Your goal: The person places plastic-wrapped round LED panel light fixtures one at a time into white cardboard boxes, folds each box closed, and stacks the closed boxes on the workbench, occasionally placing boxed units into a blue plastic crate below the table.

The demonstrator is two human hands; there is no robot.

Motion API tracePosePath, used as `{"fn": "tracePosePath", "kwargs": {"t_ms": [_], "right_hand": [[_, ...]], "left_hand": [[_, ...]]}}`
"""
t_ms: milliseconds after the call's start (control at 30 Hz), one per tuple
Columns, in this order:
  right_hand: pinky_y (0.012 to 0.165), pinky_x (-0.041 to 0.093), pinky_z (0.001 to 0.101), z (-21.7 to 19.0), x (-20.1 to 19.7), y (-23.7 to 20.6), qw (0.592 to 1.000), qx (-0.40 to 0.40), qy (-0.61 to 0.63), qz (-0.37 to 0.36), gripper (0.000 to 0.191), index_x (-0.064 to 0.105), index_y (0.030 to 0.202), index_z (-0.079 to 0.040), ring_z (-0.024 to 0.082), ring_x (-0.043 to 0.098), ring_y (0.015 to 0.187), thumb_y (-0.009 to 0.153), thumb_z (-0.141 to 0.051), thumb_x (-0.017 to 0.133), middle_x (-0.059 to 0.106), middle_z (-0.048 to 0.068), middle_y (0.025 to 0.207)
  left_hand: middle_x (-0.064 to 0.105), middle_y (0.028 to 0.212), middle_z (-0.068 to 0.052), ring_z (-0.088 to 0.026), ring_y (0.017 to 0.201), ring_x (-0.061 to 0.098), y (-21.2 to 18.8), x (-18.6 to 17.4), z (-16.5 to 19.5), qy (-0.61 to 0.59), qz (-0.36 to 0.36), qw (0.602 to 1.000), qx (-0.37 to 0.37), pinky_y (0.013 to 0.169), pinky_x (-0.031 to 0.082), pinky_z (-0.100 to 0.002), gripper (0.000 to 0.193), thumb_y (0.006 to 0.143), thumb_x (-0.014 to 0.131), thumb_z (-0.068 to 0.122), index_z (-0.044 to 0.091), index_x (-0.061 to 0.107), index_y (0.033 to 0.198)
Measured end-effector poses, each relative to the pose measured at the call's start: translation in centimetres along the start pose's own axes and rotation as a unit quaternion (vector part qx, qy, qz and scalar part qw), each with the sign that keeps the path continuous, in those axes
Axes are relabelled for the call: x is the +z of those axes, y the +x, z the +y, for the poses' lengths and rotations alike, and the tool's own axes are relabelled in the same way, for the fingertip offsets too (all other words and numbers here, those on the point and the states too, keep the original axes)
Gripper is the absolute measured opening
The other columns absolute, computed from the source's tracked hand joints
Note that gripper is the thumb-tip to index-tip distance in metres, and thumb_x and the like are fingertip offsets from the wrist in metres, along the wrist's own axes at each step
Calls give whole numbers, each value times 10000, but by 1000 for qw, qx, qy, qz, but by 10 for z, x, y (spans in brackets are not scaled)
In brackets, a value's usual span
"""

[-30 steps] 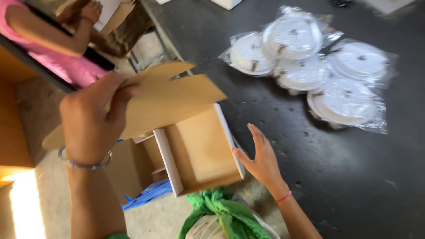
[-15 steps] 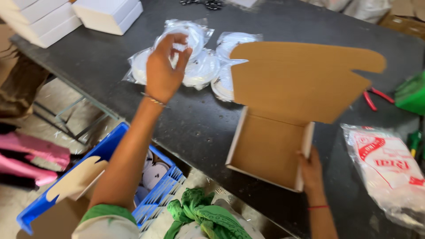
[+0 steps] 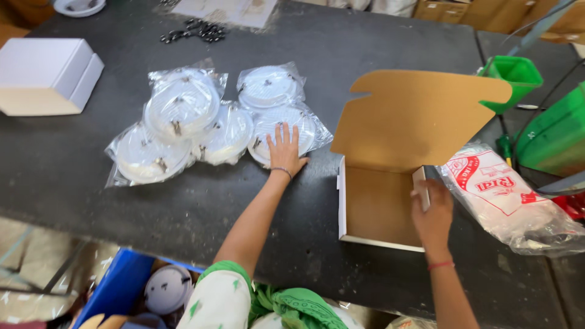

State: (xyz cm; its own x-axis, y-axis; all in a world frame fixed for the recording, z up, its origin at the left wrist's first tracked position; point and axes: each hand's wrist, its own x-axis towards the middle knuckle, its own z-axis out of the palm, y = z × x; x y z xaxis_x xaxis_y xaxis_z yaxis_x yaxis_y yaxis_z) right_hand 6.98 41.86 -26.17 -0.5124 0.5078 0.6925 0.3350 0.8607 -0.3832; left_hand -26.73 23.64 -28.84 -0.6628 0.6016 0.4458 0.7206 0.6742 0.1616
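My left hand (image 3: 285, 150) lies flat, fingers spread, on a round white disc sealed in a clear bag (image 3: 275, 123), the nearest of several such bagged discs (image 3: 181, 109) heaped on the dark table (image 3: 73, 176). My right hand (image 3: 431, 210) grips the right wall of an open cardboard box (image 3: 378, 204) that sits at the table's near edge. The box's brown lid (image 3: 414, 116) stands up behind it. The box interior looks bare.
A shut white box (image 3: 47, 74) sits far left. A printed plastic bag (image 3: 503, 192) lies right of the cardboard box, with green plastic containers (image 3: 518, 76) behind it. Black metal clips (image 3: 195, 29) lie at the back. A blue crate (image 3: 122, 286) holding white discs stands below the table.
The cardboard box now rests flat on the table with my right hand on its side wall. My left hand has come down from the upper bags onto the nearest bagged disc.
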Motion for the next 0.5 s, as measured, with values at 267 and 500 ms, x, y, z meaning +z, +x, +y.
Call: {"fn": "tracePosePath", "kwargs": {"t_ms": [267, 500], "right_hand": [[838, 585, 293, -142, 80, -15, 909, 238, 254, -228, 367, 722, 1189, -68, 154, 754, 982, 966, -351, 651, 791, 88, 1094], [855, 558, 316, -181, 155, -8, 734, 425, 495, -190, 637, 467, 1439, -23, 154, 642, 1053, 900, -228, 739, 656, 146, 1243]], "left_hand": [[469, 1527, -212, -436, 1424, 400, -26, 1, -24, -31, 44, 993, 101, 1128, 317, -624, 834, 750, 801, 276, 62, 477, 1489], [464, 1543, -188, -420, 1432, 402, -137, -90, -40, -180, 2, 968, 174, 1150, 277, -603, 845, 711, 789, 171, 73, 479, 1491]]}}
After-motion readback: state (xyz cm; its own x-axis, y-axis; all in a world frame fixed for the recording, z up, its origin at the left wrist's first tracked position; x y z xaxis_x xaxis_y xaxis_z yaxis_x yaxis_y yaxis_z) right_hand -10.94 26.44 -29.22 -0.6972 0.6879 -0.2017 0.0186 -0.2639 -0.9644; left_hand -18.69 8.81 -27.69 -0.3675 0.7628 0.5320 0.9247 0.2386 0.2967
